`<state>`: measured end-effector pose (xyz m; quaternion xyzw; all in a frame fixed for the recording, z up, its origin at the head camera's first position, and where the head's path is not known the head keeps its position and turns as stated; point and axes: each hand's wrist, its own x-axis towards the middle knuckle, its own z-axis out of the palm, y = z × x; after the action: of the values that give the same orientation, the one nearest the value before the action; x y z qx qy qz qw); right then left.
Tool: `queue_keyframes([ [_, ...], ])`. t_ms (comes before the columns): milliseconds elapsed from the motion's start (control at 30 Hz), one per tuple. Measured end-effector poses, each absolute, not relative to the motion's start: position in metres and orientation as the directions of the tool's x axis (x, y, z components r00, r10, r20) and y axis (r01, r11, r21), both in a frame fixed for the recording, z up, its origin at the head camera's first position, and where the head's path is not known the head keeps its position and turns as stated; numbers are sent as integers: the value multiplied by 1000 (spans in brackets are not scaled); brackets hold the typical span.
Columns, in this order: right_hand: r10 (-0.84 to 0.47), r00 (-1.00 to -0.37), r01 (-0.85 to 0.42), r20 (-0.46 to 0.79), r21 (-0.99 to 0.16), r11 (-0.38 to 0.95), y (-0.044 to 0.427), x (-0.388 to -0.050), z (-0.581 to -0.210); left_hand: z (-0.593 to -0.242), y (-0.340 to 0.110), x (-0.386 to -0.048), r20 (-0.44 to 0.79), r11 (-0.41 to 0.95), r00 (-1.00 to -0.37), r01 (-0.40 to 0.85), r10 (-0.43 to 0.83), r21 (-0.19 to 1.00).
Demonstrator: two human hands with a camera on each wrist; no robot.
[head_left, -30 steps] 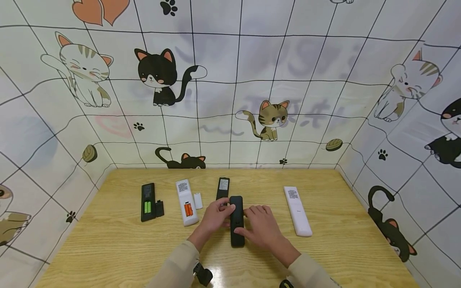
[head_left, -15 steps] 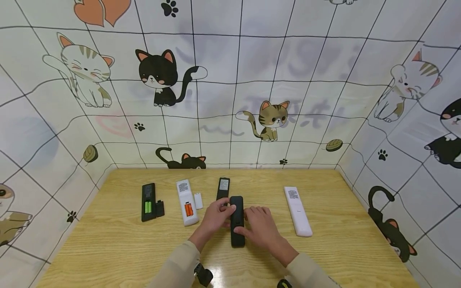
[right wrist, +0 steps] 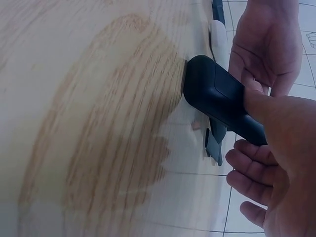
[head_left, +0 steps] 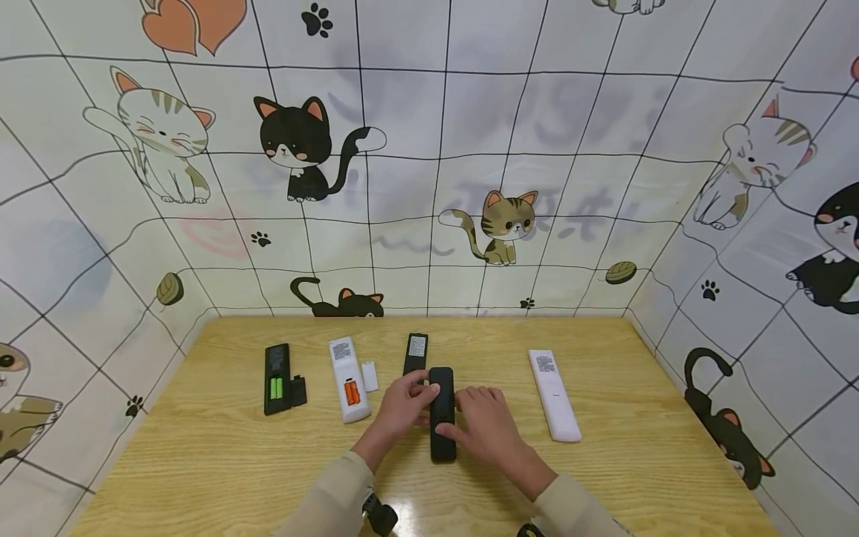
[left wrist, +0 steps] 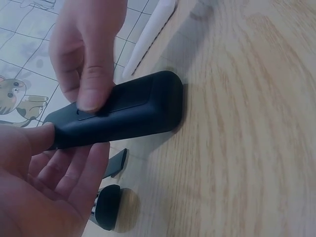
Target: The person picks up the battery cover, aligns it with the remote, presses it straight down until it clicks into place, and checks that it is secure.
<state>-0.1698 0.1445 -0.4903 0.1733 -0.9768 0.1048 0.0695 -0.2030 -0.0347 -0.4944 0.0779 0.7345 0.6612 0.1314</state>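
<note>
A black remote control [head_left: 441, 409] lies back side up between the two hands, its near end on or just above the table. The left hand [head_left: 401, 409] grips its far end, thumb on the upper face and fingers along the side and underneath, as the left wrist view shows. The right hand [head_left: 488, 426] holds it from the right. In the left wrist view its thumb presses on the battery cover [left wrist: 131, 96], which sits in place on the remote. The right hand's other fingers are partly hidden behind the remote.
Behind the left hand lies another dark remote [head_left: 417, 349], partly covered. Further left are a black remote [head_left: 276, 362] with green batteries, its loose cover [head_left: 298, 391], a white remote [head_left: 344, 362] with orange batteries and a white cover [head_left: 370, 375]. Another white remote [head_left: 554, 395] lies right.
Both hands keep their hold on the black remote, almost unmoved. The head view has tilted very slightly.
</note>
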Motion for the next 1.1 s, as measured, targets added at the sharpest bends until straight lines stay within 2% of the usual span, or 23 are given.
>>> queue_keyframes([
  [500,-295,-944,-321,147,-211,923,142,-175,-492,-491,-35,-202,-99,148,-955,-59,278,987],
  [1100,-278,-959,-280,62,-385,879,138,-174,-487,-495,-34,-201,-111,155,-963,-74,246,985],
])
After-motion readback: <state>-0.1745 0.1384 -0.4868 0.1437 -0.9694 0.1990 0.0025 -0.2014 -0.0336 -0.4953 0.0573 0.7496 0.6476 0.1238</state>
